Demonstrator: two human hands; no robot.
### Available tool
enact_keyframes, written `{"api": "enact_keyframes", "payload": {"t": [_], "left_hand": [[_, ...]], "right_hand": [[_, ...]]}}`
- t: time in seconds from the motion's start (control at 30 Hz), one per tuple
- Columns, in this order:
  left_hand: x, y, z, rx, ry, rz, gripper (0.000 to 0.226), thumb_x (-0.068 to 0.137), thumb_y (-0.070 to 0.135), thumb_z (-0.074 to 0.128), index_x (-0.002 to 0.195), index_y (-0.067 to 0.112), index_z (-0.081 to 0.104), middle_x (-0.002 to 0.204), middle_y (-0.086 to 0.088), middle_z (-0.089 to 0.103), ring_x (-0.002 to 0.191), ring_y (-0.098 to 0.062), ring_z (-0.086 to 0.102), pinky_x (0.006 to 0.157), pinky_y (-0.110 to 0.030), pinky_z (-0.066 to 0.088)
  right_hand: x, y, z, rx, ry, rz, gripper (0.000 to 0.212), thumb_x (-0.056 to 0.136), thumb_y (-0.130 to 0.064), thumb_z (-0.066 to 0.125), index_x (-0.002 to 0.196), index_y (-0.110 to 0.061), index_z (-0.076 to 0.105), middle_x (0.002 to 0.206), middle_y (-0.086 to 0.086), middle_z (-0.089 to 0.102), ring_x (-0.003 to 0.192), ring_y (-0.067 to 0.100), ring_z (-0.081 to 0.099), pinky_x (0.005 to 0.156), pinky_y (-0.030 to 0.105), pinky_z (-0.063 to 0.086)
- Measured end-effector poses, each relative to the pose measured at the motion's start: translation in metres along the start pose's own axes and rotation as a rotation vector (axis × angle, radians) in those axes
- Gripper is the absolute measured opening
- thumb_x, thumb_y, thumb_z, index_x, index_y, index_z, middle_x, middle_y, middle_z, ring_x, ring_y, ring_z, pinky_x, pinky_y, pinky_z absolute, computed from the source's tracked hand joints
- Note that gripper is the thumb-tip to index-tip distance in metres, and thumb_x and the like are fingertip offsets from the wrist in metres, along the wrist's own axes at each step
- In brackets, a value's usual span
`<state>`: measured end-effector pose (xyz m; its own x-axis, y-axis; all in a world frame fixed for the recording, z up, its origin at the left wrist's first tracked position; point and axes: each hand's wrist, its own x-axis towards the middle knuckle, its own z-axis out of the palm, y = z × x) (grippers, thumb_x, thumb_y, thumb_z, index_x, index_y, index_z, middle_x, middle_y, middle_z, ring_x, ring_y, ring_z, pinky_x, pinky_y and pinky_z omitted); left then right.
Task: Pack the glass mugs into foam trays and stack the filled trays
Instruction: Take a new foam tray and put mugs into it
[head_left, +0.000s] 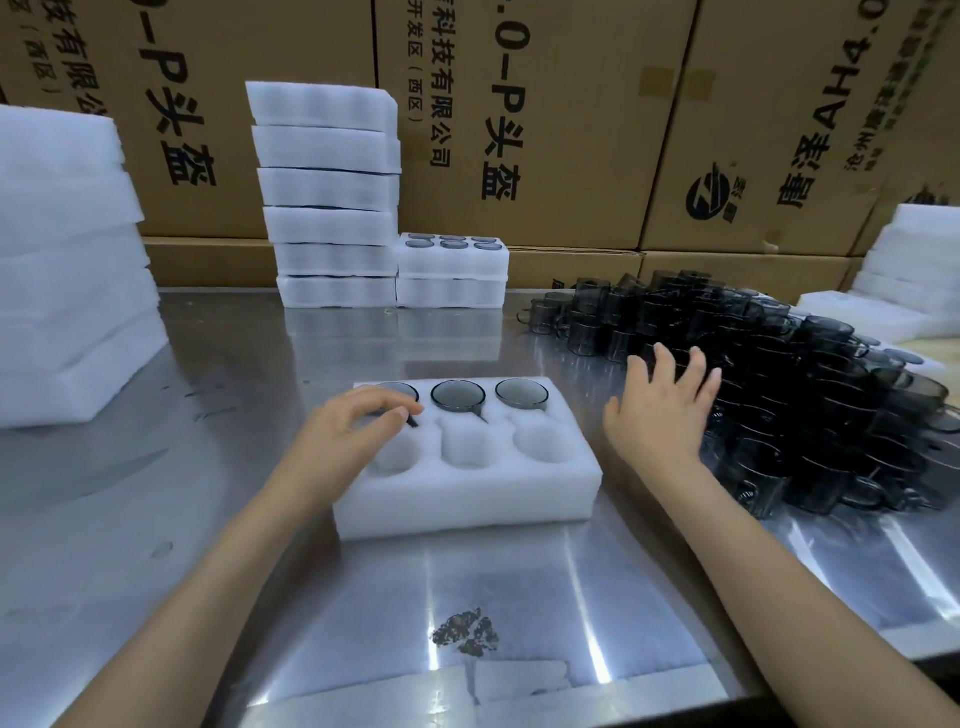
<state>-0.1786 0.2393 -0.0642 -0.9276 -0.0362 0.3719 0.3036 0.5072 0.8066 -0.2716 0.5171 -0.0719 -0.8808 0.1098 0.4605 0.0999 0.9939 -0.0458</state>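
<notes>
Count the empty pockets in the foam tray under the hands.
3, all in the near row of the foam tray: left, partly behind the left hand, middle and right.

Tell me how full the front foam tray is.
Half full. The tray holds three mugs in its far row; the three near pockets are empty. The left hand rests at the leftmost mug.

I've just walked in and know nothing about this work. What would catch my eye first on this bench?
Probably the big heap of dark glass mugs on the right of the metal table, with the right hand spread open at its edge. In the middle sits a white foam tray, its far row holding three mugs and its near row of pockets empty, where the left hand touches a mug's handle. Behind, a tall stack of foam trays stands against cardboard boxes.
</notes>
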Motion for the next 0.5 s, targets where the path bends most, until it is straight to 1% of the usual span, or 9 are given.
{"api": "enact_keyframes", "payload": {"t": [0.07, 0.13, 0.2, 0.27, 0.33, 0.4, 0.5], "left_hand": [[0.000, -0.001, 0.000, 0.008, -0.002, 0.010, 0.021, 0.094, 0.010, 0.055, 0.090, 0.022, 0.072, 0.102, 0.009, 0.068, 0.106, -0.007, 0.057, 0.093, -0.021, 0.039], [0.001, -0.002, 0.001, 0.015, 0.004, 0.018, 0.021, 0.093, 0.009, 0.055, 0.090, 0.019, 0.072, 0.105, 0.008, 0.067, 0.108, -0.006, 0.056, 0.093, -0.019, 0.038], [0.001, -0.003, 0.001, 0.012, 0.006, 0.021, 0.021, 0.093, 0.008, 0.054, 0.091, 0.018, 0.072, 0.104, 0.006, 0.067, 0.107, -0.005, 0.056, 0.091, -0.014, 0.037], [0.001, -0.003, 0.001, 0.017, 0.005, 0.025, 0.020, 0.093, 0.008, 0.054, 0.091, 0.017, 0.072, 0.104, 0.005, 0.067, 0.106, -0.004, 0.056, 0.087, -0.007, 0.037], [0.002, -0.003, 0.001, 0.019, 0.000, 0.028, 0.020, 0.093, 0.008, 0.054, 0.092, 0.016, 0.072, 0.105, 0.005, 0.066, 0.106, -0.003, 0.056, 0.085, -0.004, 0.035], [0.001, -0.002, 0.001, 0.019, -0.003, 0.027, 0.021, 0.094, 0.008, 0.054, 0.092, 0.018, 0.072, 0.103, 0.008, 0.066, 0.105, -0.001, 0.056, 0.084, -0.003, 0.035], [0.001, -0.002, 0.001, 0.009, -0.002, 0.029, 0.021, 0.094, 0.008, 0.054, 0.090, 0.020, 0.071, 0.102, 0.009, 0.067, 0.105, -0.002, 0.056, 0.087, -0.008, 0.037]], "right_hand": [[-0.008, 0.002, -0.008, -0.043, -0.070, 0.039, 0.040, 0.092, -0.030, 0.049, 0.129, -0.013, 0.046, 0.153, 0.012, 0.022, 0.141, 0.041, 0.007, 0.113, 0.055, 0.003], [-0.023, 0.003, -0.012, -0.068, -0.078, 0.049, 0.040, 0.092, -0.034, 0.049, 0.126, -0.013, 0.050, 0.149, 0.011, 0.028, 0.138, 0.038, 0.013, 0.112, 0.054, 0.010], [-0.040, 0.005, -0.014, -0.081, -0.007, 0.055, 0.037, 0.089, -0.035, 0.051, 0.119, -0.014, 0.055, 0.138, 0.010, 0.038, 0.128, 0.032, 0.024, 0.103, 0.050, 0.024], [-0.050, 0.005, -0.019, -0.083, 0.010, 0.075, 0.034, 0.088, -0.036, 0.051, 0.115, -0.016, 0.056, 0.128, 0.006, 0.041, 0.118, 0.027, 0.029, 0.089, 0.043, 0.032], [-0.052, 0.006, -0.022, -0.093, -0.046, 0.087, 0.034, 0.090, -0.039, 0.048, 0.116, -0.017, 0.054, 0.125, 0.005, 0.040, 0.116, 0.025, 0.030, 0.084, 0.039, 0.034], [-0.051, 0.005, -0.024, -0.097, -0.085, 0.084, 0.034, 0.092, -0.039, 0.046, 0.116, -0.017, 0.054, 0.125, 0.005, 0.040, 0.116, 0.025, 0.030, 0.084, 0.038, 0.034], [-0.050, 0.005, -0.024, -0.058, -0.069, 0.076, 0.033, 0.092, -0.037, 0.046, 0.116, -0.016, 0.054, 0.125, 0.004, 0.043, 0.116, 0.025, 0.031, 0.084, 0.038, 0.034]]}}
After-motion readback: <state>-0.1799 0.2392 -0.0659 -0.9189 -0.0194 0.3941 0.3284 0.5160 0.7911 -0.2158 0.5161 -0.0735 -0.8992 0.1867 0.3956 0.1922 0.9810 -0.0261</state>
